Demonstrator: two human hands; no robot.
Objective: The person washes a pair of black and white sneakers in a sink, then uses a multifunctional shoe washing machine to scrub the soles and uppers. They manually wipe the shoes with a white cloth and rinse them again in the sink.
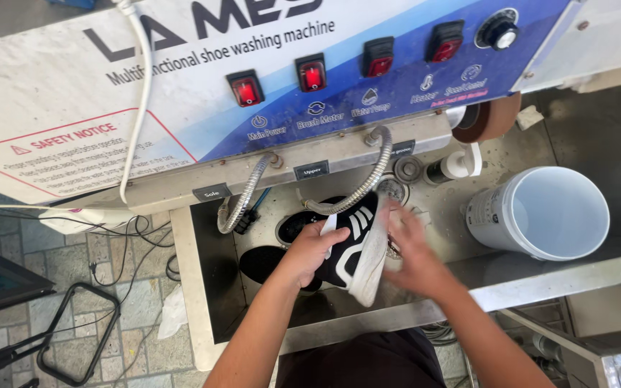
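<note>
Sneaker (350, 248), black with white stripes, gripped by my left hand (309, 251) over steel wash basin (203, 287); right hand (415, 255) blurred, grip unclear. White bucket (540, 212) right; paved floor (109, 287) left.

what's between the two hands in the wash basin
In the head view, a black sneaker with white stripes and a white sole sits between them: the left hand grips its upper side, and the right hand, blurred, is against its sole edge.

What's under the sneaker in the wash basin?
Under the black-and-white sneaker, held by the left hand with the right hand at its sole, a dark round shape lies in the basin. The shoe and hands cover the rest.
</note>
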